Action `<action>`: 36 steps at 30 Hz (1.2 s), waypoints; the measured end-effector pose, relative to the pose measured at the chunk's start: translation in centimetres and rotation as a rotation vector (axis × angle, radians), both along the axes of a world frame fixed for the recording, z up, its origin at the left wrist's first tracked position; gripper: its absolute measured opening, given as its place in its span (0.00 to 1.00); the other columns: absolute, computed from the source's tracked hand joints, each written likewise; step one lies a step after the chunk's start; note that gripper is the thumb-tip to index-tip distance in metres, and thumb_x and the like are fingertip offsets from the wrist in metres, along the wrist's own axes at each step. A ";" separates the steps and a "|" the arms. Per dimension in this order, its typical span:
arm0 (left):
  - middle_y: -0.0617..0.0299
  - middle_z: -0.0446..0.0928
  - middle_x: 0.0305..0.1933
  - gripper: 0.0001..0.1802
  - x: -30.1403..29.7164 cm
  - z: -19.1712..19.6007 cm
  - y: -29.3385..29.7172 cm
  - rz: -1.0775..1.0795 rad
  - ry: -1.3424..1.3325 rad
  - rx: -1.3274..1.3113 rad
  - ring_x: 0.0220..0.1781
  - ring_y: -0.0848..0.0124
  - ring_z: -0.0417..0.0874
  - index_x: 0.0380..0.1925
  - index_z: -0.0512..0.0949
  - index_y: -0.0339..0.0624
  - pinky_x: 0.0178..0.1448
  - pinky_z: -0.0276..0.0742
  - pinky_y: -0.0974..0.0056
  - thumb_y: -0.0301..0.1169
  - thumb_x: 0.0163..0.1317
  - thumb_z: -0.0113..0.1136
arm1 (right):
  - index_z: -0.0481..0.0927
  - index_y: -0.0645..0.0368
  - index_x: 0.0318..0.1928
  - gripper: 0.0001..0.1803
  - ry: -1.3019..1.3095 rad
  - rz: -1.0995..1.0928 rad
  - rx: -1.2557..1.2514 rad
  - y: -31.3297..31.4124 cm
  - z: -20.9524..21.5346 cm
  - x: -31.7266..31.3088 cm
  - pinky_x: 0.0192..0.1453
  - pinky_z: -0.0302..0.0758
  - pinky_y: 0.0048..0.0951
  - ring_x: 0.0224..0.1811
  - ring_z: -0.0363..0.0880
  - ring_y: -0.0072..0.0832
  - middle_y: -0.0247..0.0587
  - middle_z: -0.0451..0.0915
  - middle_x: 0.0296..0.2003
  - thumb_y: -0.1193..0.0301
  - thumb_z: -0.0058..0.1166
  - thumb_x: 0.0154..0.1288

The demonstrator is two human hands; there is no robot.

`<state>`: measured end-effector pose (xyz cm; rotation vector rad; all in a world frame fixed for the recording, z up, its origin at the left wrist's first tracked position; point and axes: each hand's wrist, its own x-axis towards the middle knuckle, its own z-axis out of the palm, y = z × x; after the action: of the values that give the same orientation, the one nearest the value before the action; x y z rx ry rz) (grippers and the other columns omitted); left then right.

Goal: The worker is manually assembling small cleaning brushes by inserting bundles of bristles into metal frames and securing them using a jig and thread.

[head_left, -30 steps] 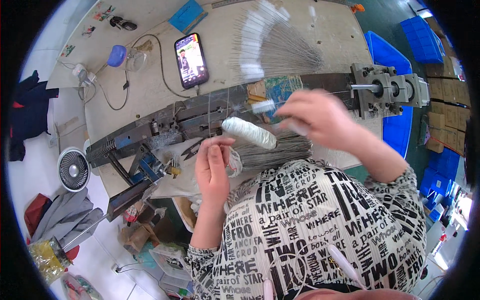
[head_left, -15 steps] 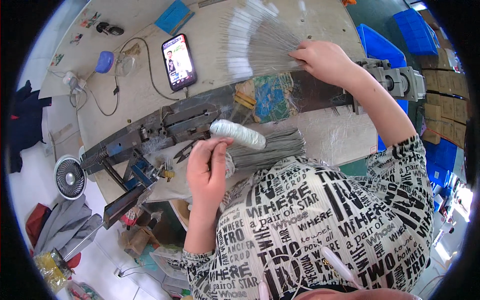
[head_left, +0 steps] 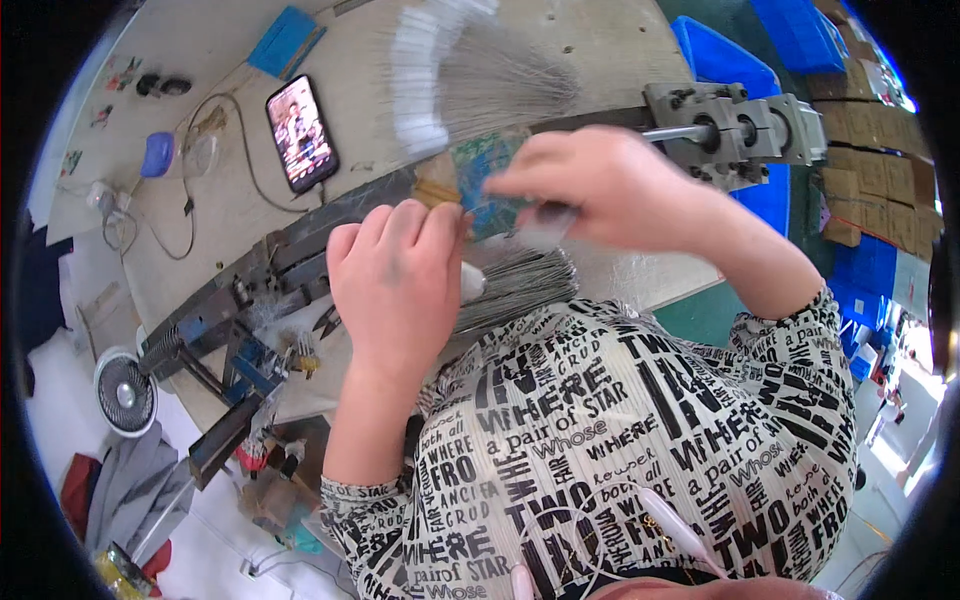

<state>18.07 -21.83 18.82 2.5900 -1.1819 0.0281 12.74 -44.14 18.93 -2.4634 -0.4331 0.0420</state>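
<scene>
Head: left hand (head_left: 395,275) curled by white roll (head_left: 472,281), right hand (head_left: 600,190) blurred, grips unclear; benchtop (head_left: 625,55) bare near upper-right edge.

A white, elongated body, smooth and rounded at its right end (head_left: 472,281), juts out from behind the left hand (head_left: 395,265), the rest of it hidden. Just right of it, under the fingers of the right hand (head_left: 610,190), shows a pale piece with a dark patch (head_left: 545,234), too blurred to tell its shape. Nearer lies a thick bundle of thin grey wires (head_left: 522,290), packed lengthwise. On the far worktop (head_left: 365,60) more fine wires are spread in a flat fan (head_left: 480,75), their white, sleeve-like ends forming a curved band along its left side.
</scene>
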 end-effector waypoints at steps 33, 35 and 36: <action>0.64 0.78 0.36 0.25 -6.4 -10.1 21.4 1.318 0.968 -1.187 0.38 0.74 0.76 0.48 0.78 0.36 0.50 0.72 0.64 0.50 0.70 0.54 | 0.75 0.56 0.53 0.19 0.248 0.107 -0.057 4.5 -5.1 2.0 0.51 0.74 0.41 0.48 0.76 0.47 0.47 0.76 0.45 0.70 0.59 0.62; 0.66 0.76 0.35 0.22 -6.6 -10.9 22.3 1.318 0.924 -1.281 0.38 0.75 0.75 0.46 0.78 0.38 0.50 0.71 0.65 0.48 0.70 0.55 | 0.72 0.60 0.54 0.22 0.145 -0.081 -0.144 4.4 -7.1 3.6 0.53 0.73 0.43 0.50 0.74 0.49 0.49 0.75 0.46 0.77 0.55 0.57; 0.66 0.76 0.35 0.22 -6.5 -10.9 21.6 1.294 0.948 -1.284 0.38 0.75 0.75 0.46 0.78 0.38 0.50 0.71 0.65 0.48 0.70 0.55 | 0.71 0.60 0.53 0.21 0.125 -0.061 -0.165 4.6 -7.6 3.6 0.52 0.73 0.43 0.50 0.74 0.49 0.49 0.74 0.46 0.77 0.55 0.56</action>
<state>11.56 -0.23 7.93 1.3558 0.7439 -0.1139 16.37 -39.57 11.35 -2.6165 -0.3117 0.2127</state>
